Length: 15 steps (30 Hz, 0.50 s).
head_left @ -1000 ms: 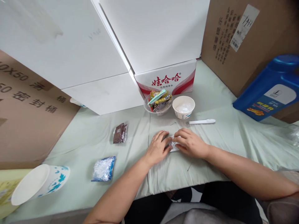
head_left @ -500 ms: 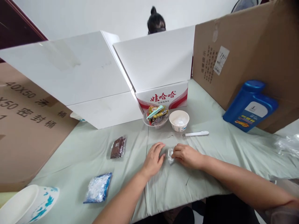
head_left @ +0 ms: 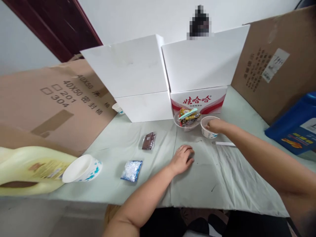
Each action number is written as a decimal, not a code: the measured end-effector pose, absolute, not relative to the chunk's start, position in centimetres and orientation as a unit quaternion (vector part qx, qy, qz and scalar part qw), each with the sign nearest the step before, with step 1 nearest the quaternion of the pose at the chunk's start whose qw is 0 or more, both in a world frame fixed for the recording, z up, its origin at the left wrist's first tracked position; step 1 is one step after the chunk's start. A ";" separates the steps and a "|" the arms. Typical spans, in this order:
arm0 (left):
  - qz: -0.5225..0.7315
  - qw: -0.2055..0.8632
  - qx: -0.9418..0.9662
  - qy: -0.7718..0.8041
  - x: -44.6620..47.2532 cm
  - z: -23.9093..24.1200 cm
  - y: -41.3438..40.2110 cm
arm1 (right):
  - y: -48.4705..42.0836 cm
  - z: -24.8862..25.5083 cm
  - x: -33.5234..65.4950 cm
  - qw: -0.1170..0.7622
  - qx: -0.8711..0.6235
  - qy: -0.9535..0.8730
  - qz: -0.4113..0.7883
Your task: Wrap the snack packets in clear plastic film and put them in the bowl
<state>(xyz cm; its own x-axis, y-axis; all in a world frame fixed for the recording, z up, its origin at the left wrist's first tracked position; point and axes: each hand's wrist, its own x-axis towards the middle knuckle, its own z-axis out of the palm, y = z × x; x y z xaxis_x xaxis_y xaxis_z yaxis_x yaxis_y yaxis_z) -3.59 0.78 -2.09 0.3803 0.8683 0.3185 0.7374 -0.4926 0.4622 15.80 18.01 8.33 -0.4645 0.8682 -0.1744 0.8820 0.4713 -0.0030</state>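
My right hand [head_left: 216,126] reaches into a small white paper bowl [head_left: 209,133] with a blue leaf print. Its fingers are curled down inside the rim, and whatever they hold is hidden. My left hand [head_left: 182,159] lies on the green tablecloth, holding nothing, with its fingers apart and slightly bent. Beside the bowl, a clear plastic bowl [head_left: 175,123] holds several colourful packets and a mint-green strip [head_left: 188,113]. A white-handled tool [head_left: 224,144] lies partly under my right forearm. Left of my left hand are a brown packet [head_left: 149,141] and a blue-edged packet of white bits [head_left: 131,171].
White boxes [head_left: 133,72] stand across the back, with a person's head behind them. Cardboard boxes [head_left: 49,102] [head_left: 261,69] flank both sides. A blue bottle [head_left: 291,121] is at right; a tipped paper bucket [head_left: 95,169] and yellow jug [head_left: 32,171] lie at left.
My right hand has moved from the cloth up into the paper bowl. The small clear packet it held no longer shows on the cloth. The view has swung left; my left hand stays on the cloth.
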 end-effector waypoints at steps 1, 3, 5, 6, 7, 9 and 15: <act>0.273 0.123 0.819 0.489 -3.6 -2.1 0.8 | 17.5 8.5 16.0 0.063 0.510 0.857 -0.034; 0.290 0.104 0.800 0.515 -4.0 -1.7 1.1 | 16.1 9.1 17.2 0.009 0.512 0.859 0.000; 0.296 0.044 0.749 0.591 -5.1 -0.7 1.5 | 14.4 9.6 19.1 -0.083 0.533 0.842 0.018; 0.287 0.002 0.707 0.646 -6.0 0.0 1.7 | 13.7 9.7 20.3 -0.098 0.556 0.825 0.004; 0.268 -0.039 0.657 0.704 -7.1 0.8 1.9 | 13.1 9.5 21.4 -0.090 0.584 0.806 -0.017; 0.205 -0.091 0.537 0.813 -9.6 2.2 2.3 | 12.3 8.6 23.3 -0.024 0.627 0.777 -0.056; 0.091 0.035 0.392 0.915 -15.4 2.9 2.8 | 11.2 3.9 24.5 0.066 0.594 0.801 -0.039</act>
<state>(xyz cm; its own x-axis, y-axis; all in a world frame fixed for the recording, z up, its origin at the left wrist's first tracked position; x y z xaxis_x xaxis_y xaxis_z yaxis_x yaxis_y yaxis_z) -15.40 2.76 2.91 -0.6895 0.7242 0.0084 0.7116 0.6752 0.1942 24.54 11.18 3.86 -0.2856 0.9462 -0.1521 0.9565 0.2913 0.0163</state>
